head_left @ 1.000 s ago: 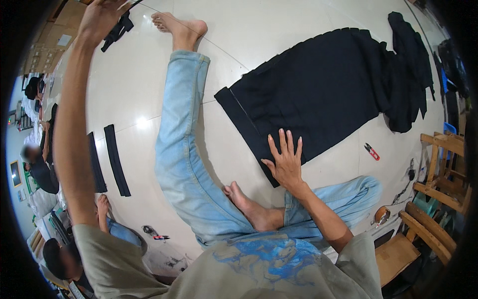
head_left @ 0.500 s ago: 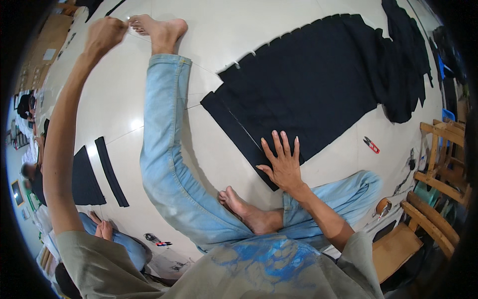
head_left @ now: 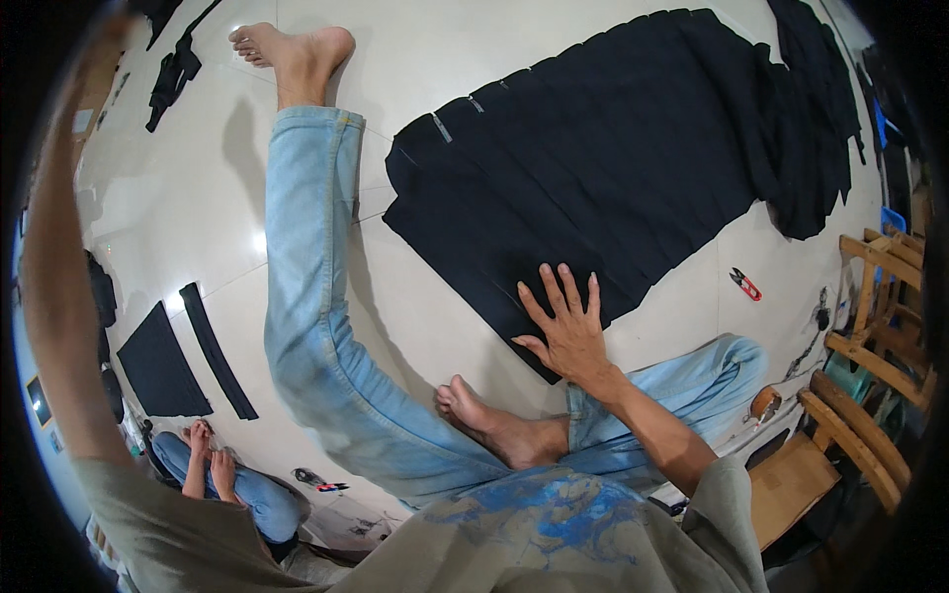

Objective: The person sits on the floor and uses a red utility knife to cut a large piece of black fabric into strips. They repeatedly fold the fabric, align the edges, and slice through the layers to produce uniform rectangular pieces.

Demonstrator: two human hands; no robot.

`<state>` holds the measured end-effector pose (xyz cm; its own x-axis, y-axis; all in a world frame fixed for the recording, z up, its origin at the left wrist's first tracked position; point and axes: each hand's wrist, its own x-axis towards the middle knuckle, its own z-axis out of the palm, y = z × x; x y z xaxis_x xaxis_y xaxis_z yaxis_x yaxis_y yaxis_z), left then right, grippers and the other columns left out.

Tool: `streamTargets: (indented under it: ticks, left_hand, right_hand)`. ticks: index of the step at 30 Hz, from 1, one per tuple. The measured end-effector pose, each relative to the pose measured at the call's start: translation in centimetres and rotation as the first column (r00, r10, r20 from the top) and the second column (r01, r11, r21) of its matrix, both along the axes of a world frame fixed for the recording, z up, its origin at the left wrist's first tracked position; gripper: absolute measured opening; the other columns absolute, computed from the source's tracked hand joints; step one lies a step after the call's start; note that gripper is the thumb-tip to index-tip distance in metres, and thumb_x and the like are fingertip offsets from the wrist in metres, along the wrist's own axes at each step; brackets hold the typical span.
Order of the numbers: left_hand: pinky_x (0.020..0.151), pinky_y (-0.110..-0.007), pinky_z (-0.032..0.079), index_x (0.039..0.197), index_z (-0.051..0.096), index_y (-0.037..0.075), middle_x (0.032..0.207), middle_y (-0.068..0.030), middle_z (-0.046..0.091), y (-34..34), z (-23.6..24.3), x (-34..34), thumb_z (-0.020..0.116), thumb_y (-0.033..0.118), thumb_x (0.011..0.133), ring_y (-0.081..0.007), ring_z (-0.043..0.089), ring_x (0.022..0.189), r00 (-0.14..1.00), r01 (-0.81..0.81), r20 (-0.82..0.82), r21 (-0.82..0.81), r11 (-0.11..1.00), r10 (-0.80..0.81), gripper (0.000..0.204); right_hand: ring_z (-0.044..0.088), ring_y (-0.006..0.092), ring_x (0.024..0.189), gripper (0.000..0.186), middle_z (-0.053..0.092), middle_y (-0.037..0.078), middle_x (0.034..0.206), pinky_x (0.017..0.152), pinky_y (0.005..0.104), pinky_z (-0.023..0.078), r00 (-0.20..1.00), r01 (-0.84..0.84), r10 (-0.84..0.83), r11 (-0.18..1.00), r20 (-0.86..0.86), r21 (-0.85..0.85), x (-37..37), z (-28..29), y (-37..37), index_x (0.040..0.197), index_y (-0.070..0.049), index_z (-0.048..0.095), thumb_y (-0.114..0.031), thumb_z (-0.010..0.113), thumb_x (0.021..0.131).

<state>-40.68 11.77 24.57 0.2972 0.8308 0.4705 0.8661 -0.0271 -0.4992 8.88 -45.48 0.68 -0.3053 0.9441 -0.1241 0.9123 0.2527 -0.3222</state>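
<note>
A large piece of black fabric (head_left: 593, 148) lies spread on the floor in front of me, with small notches or light marks along its far edge. My right hand (head_left: 570, 331) presses flat on its near corner, fingers spread and holding nothing. My left arm stretches far out to the left. The left hand (head_left: 117, 28) is a blur at the dark rim, so its fingers cannot be made out. Red-handled thread snips (head_left: 746, 284) lie to the right of the fabric.
Two black cut pieces, a panel (head_left: 163, 366) and a strip (head_left: 219, 351), lie at left. Black scraps (head_left: 176, 79) lie at far left. Another person's hands (head_left: 208, 457) show at lower left. Wooden chairs (head_left: 860, 425) stand at right. My legs (head_left: 316, 277) frame the near floor.
My left hand has swung further left, away from my foot. The fabric's left end has shifted, and the pale line near its edge no longer shows. My right hand stays on the corner.
</note>
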Motion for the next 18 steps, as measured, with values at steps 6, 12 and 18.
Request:
streamTargets:
  ticks: [6,12,18]
  left_hand:
    - [0.091,-0.042,0.053,0.112,0.071,0.010,0.122,-0.0148,0.064,-6.7,2.7,2.0,0.054,0.032,0.100,-0.0294,0.062,0.110,0.985,0.169,0.071,-0.158,0.973,-0.159,0.030]
    - [0.096,-0.040,0.051,0.111,0.068,0.007,0.134,-0.0150,0.057,-21.4,8.3,7.8,0.060,0.022,0.097,-0.0286,0.055,0.122,0.848,0.425,0.455,-0.278,0.862,-0.271,0.022]
    - [0.102,-0.038,0.049,0.111,0.066,0.004,0.146,-0.0151,0.050,-39.7,6.0,23.8,0.067,0.012,0.095,-0.0279,0.048,0.135,0.106,0.818,0.994,-0.086,0.568,-0.001,0.018]
  right_hand:
    - [0.017,0.0343,0.154,0.074,0.022,0.014,0.166,0.119,0.0655,0.016,1.000,0.012,-0.012,1.000,0.011,0.019,0.0,1.0,-0.1,0.155,-0.024,0.039,-0.062,0.052,0.094]
    - [0.024,0.0366,0.151,0.072,0.026,0.018,0.164,0.119,0.0628,0.019,0.997,0.022,-0.015,0.996,-0.081,0.090,-0.2,1.7,-0.1,0.154,-0.013,0.040,-0.050,0.060,0.095]
    - [0.060,0.0310,0.123,0.077,0.028,0.021,0.162,0.102,0.0414,0.049,0.505,0.411,-0.023,0.886,-0.863,0.217,-2.3,13.7,3.4,0.154,-0.002,0.035,-0.006,0.073,0.087]
